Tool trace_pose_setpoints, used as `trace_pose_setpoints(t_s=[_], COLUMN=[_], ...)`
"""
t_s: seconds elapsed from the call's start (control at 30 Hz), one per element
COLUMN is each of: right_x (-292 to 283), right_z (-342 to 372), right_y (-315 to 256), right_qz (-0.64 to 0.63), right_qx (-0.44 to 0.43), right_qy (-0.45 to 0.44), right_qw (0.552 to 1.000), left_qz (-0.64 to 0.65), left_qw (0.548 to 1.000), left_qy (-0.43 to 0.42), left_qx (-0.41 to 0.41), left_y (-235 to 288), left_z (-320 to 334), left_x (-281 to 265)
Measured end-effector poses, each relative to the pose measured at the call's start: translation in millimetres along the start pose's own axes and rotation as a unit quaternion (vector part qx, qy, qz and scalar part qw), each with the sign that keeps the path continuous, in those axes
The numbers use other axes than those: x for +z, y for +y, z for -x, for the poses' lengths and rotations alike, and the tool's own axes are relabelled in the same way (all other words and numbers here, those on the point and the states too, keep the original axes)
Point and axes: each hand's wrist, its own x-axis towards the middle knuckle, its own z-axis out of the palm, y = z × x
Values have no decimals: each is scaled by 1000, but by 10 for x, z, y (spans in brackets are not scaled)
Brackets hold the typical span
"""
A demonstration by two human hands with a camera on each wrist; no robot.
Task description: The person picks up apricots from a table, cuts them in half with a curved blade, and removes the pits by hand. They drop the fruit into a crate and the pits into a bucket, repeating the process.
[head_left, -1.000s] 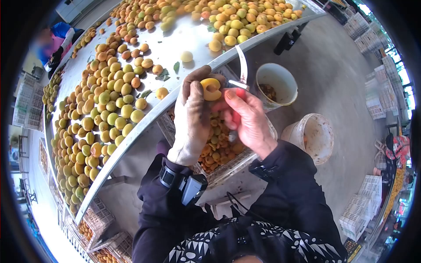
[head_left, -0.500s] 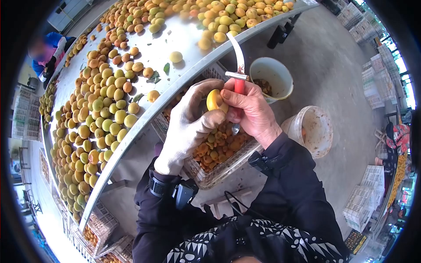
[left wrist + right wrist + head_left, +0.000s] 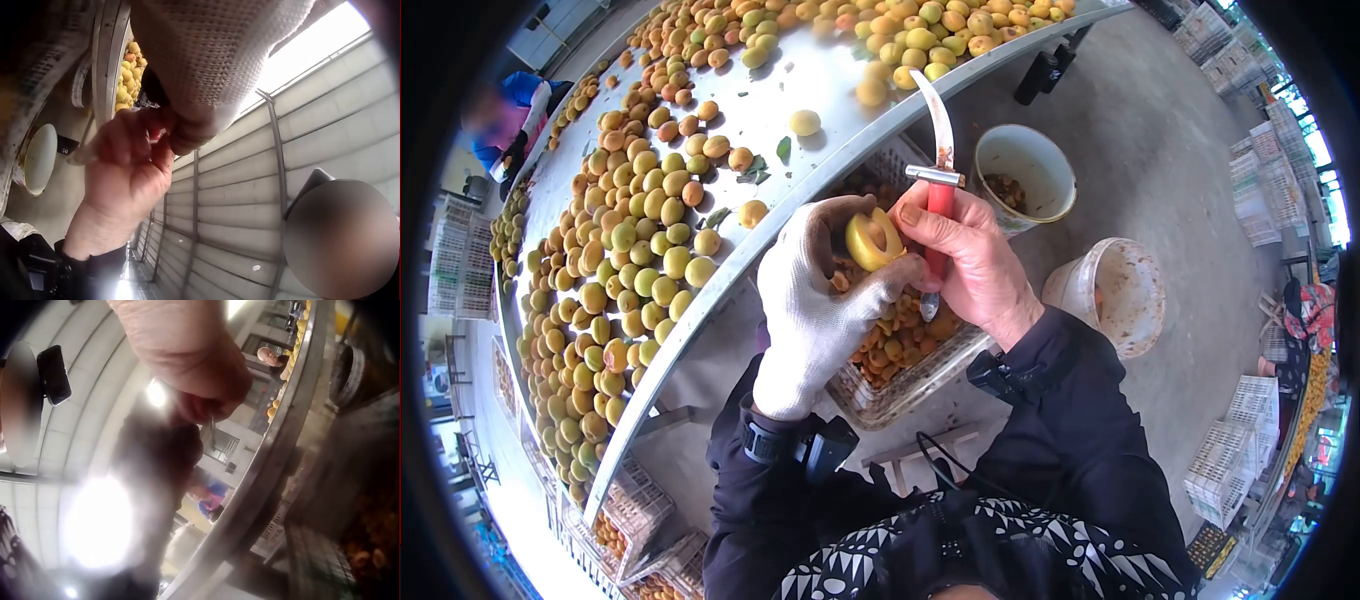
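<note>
In the head view the gloved left hand [image 3: 815, 285] holds a cut yellow-green fruit [image 3: 870, 243] between thumb and fingers, its hollow side facing the other hand. The bare right hand [image 3: 975, 255] grips the red handle [image 3: 940, 205] of a knife, whose curved blade [image 3: 935, 115] points up and away. The right thumb lies close to the fruit's edge. Beneath the hands is a crate [image 3: 880, 405] of orange fruit pieces. The left wrist view shows the bare right hand [image 3: 128, 175] against the glove [image 3: 200, 69]; the fruit is hidden there.
A metal-edged table [image 3: 730, 265] covered in whole fruits [image 3: 630, 235] runs along the left and top. Two white buckets, one upright [image 3: 1040, 165] and one tilted [image 3: 1130, 305], are on the floor at right. Another person [image 3: 510, 120] is at the table's far left. Stacked crates [image 3: 1230, 465] line the right.
The fruit has turned so its hollow shows again beside the right thumb. The knife has moved from slanting between the hands to standing blade up, and both hands have shifted slightly.
</note>
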Motion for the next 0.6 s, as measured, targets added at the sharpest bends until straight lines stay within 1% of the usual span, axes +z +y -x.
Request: trace_pose_setpoints(t_s=[0.1, 0.3, 0.4, 0.53, 0.6], right_x=[36, 40, 54, 37, 60], right_z=[27, 45, 48, 44, 45], right_y=[14, 42, 52, 55, 34], right_qz=[-5, -13, -5, -3, -18], right_qx=[-3, 3, 2, 6, 31], right_qy=[-4, -14, -10, -24, -21], right_qw=[1000, 1000, 1000, 1000, 999], left_qz=[-23, -27, -51, -36, -59], left_qw=[1000, 999, 998, 999, 998], left_qy=[10, 23, 21, 19, 2], left_qx=[8, 17, 37, 20, 33], left_y=[4, 33, 48, 78, 93], left_z=[28, 59, 62, 70, 62], left_x=[4, 6, -15, -17, -31])
